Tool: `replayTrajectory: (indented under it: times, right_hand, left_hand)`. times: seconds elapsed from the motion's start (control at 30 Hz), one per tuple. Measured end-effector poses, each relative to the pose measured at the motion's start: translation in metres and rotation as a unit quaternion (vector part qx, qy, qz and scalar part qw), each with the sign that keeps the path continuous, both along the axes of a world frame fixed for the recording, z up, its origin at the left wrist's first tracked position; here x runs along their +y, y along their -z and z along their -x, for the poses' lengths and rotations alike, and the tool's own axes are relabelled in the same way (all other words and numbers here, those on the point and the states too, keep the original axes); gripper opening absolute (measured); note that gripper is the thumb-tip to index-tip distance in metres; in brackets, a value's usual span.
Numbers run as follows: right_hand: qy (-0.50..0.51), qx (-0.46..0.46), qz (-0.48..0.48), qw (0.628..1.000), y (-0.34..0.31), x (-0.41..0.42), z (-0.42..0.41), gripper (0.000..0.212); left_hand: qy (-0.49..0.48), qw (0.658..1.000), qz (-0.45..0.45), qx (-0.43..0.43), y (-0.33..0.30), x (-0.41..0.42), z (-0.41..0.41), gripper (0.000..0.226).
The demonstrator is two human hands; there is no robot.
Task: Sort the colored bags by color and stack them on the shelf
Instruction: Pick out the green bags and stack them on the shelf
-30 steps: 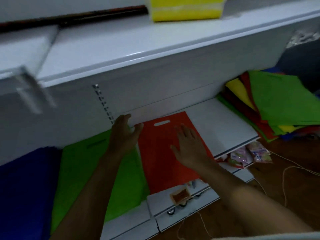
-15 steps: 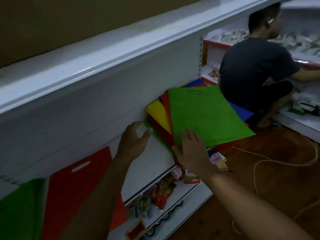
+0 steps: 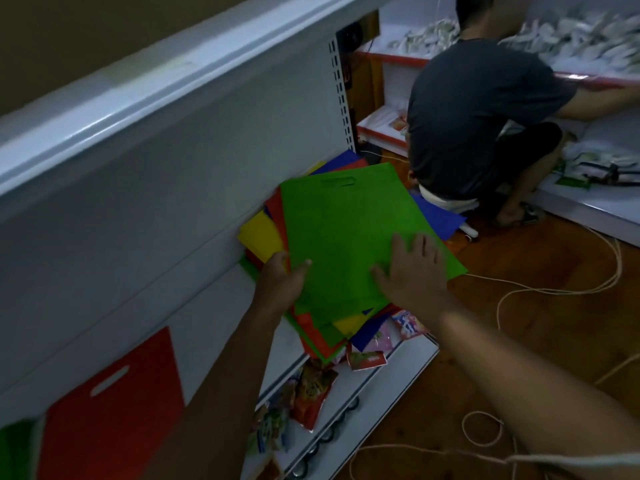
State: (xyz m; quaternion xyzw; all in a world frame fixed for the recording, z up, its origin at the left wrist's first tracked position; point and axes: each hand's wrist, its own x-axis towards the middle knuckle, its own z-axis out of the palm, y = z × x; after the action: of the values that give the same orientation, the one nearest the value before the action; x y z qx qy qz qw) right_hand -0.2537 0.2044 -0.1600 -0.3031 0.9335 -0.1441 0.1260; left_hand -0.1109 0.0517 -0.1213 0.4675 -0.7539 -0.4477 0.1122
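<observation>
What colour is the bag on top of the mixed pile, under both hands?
Green: the top bag shows plainly in the head view.

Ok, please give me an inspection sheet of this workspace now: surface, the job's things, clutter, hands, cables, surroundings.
Surface: white shelf, partly covered by bags.
Job's things: mixed pile of bags with a green bag on top; yellow, red and blue edges show beneath. A red bag lies flat on the shelf further left, a green one beside it at the frame edge.
Clutter: snack packets on the lower shelf.
Hands: left hand grips the green bag's left edge; right hand lies flat on it.
Cables: pale cord looped on the wooden floor.
Surroundings: another person crouches at the next shelf.
</observation>
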Motion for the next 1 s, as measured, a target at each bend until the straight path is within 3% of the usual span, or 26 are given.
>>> replayTrajectory:
  times: [0.23, 0.4, 0.53, 0.7, 0.9, 1.0]
  right_hand:
    - [-0.018, 0.025, 0.053, 0.998, -0.005, -0.001, -0.005, 0.075]
    - [0.003, -0.006, 0.009, 1.0, -0.007, 0.009, 0.008, 0.084]
    - [-0.022, 0.015, 0.017, 1.0, -0.01, 0.009, 0.005, 0.073]
    - [-0.042, 0.032, 0.06, 0.997, -0.012, 0.009, 0.0, 0.054]
    - [-0.08, 0.008, 0.122, 0.989, -0.011, 0.011, -0.006, 0.057]
    - [-0.093, 0.007, 0.124, 0.988, -0.01, 0.013, -0.011, 0.06]
  left_hand:
    - [-0.054, 0.998, -0.019, 0.014, 0.008, -0.009, -0.01, 0.052]
    - [-0.072, 0.995, -0.06, 0.022, 0.012, -0.012, -0.012, 0.057]
    - [-0.086, 0.993, -0.076, 0.026, 0.01, -0.012, -0.013, 0.06]
    - [-0.099, 0.992, -0.062, 0.044, 0.011, -0.014, -0.022, 0.028]
    - [-0.12, 0.989, -0.04, 0.082, 0.012, -0.014, -0.033, 0.009]
    - [-0.126, 0.983, -0.08, 0.104, 0.012, -0.014, -0.039, 0.014]
